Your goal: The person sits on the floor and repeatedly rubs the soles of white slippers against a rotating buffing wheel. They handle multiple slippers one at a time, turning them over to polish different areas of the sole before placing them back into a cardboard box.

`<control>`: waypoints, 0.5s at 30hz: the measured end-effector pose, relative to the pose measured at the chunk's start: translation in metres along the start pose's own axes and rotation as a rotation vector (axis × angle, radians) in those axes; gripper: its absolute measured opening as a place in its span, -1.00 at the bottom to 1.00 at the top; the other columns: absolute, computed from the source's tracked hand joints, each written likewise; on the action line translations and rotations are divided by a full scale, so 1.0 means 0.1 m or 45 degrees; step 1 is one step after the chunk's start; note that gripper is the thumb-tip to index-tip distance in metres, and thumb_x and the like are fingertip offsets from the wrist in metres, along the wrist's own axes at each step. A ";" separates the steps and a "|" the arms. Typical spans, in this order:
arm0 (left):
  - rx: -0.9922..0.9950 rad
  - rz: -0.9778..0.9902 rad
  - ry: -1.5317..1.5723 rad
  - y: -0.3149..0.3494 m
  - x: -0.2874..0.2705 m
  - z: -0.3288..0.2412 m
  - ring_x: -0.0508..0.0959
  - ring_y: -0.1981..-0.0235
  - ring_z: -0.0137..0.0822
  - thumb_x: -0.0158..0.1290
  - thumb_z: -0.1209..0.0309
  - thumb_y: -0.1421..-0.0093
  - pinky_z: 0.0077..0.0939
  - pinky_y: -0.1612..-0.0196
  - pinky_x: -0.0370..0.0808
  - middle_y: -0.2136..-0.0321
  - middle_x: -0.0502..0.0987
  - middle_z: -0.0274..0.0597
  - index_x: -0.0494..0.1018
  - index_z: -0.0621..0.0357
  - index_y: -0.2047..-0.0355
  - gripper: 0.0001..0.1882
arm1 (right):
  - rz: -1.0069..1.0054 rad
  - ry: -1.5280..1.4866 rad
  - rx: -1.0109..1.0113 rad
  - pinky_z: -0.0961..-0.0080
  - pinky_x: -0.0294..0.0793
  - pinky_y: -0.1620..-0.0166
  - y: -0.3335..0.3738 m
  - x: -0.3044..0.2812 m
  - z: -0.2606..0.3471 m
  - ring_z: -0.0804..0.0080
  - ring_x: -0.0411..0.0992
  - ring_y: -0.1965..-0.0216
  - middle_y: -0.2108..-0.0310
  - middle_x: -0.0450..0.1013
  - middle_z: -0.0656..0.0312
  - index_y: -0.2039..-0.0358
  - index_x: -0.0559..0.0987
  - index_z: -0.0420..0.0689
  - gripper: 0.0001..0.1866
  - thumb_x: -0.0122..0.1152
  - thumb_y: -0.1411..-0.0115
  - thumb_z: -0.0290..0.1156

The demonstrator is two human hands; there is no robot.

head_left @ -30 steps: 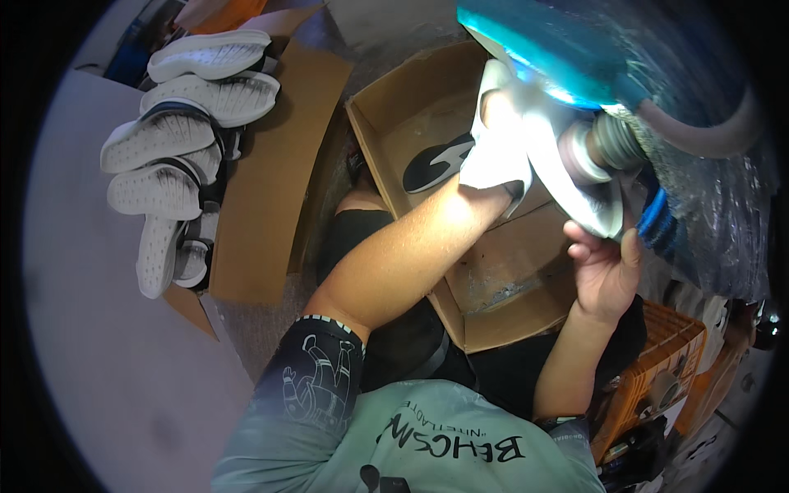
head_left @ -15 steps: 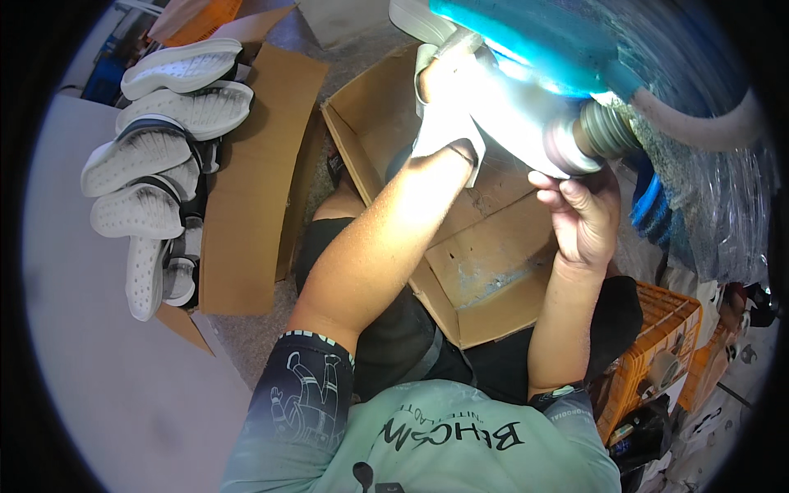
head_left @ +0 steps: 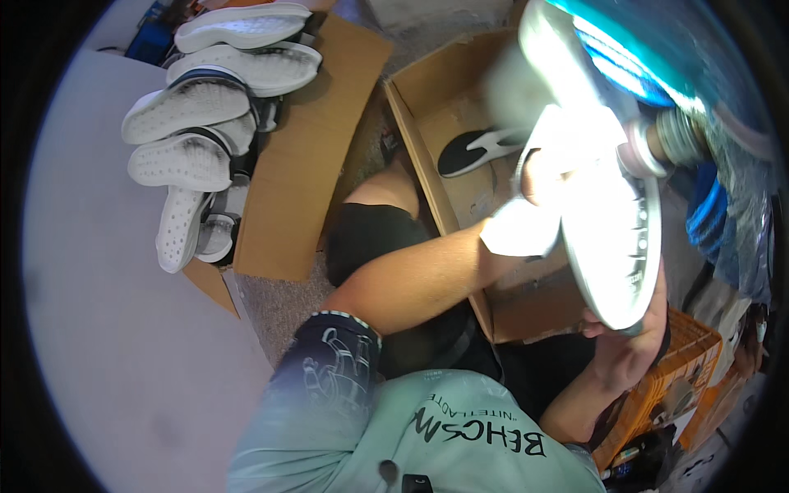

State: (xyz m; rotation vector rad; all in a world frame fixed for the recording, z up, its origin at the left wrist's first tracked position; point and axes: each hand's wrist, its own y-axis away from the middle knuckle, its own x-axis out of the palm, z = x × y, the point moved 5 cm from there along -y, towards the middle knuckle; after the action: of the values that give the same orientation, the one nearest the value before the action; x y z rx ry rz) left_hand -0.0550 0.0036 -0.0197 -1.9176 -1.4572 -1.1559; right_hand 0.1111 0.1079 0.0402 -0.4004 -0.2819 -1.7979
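A white shoe sole, washed out by bright light, stands nearly upright at the right of centre. My left hand, partly wrapped in a white glove or cloth, grips its upper part; glare hides most of the fingers. Around the lower end of the sole, my right hand is closed. Beside the sole's upper right edge is a pale round wheel on a ribbed metal spindle. Whether sole and wheel touch, I cannot tell. Overhead, a teal lamp or guard shines strongly.
An open cardboard box sits before me with a black-and-white sole in it. Several white soles are piled at left by a cardboard flap. An orange crate stands at right, below plastic sheeting.
The sole has turned from lying away under the lamp to nearly upright, its end now in my right hand. My right hand moved down, my left hand right; a black-and-white sole now shows in the box.
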 end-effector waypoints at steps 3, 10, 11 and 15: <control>-0.097 -0.135 0.093 0.08 -0.19 -0.03 0.56 0.19 -0.24 0.10 -0.02 -0.20 -0.27 0.05 0.50 0.22 0.59 -0.20 0.49 0.15 0.05 -0.48 | -0.128 0.206 0.141 0.49 0.70 0.41 0.33 -0.02 -0.11 0.11 0.64 0.29 0.11 0.52 -0.32 -0.37 -0.21 -0.50 0.07 0.29 -0.10 -0.33; -0.193 -0.340 0.431 -0.04 -0.62 -0.27 0.59 0.06 -0.16 0.13 -0.11 -0.20 -0.16 -0.10 0.50 0.07 0.61 -0.15 0.50 0.15 -0.04 -0.38 | 0.011 0.092 0.403 0.35 0.70 0.28 0.70 -0.23 -0.17 -0.02 0.63 0.28 0.09 0.47 -0.44 -0.37 -0.23 -0.50 -0.07 0.03 -0.08 -0.61; -0.166 -0.226 0.403 -0.08 -0.63 -0.28 0.59 0.04 -0.15 0.13 -0.10 -0.20 -0.14 -0.11 0.50 0.06 0.60 -0.15 0.50 0.15 -0.04 -0.38 | 0.011 0.111 0.405 0.37 0.71 0.32 0.71 -0.27 -0.16 -0.01 0.63 0.30 0.10 0.47 -0.44 -0.37 -0.23 -0.51 -0.05 0.09 -0.09 -0.53; -0.173 0.018 0.415 -0.10 -0.75 -0.12 0.59 0.01 -0.14 0.13 0.12 -0.26 -0.17 -0.09 0.54 0.05 0.59 -0.02 0.48 0.25 -0.05 -0.50 | -0.016 0.144 0.406 0.46 0.70 0.44 0.54 -0.27 -0.34 0.09 0.64 0.35 0.10 0.48 -0.41 -0.36 -0.21 -0.54 0.03 0.21 -0.12 -0.32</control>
State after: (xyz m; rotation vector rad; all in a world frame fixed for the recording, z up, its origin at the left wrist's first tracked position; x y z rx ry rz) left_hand -0.0745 -0.0434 -0.0766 -1.7197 -1.2149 -1.5122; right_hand 0.1648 0.1042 -0.0031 -0.0715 -0.4835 -1.7439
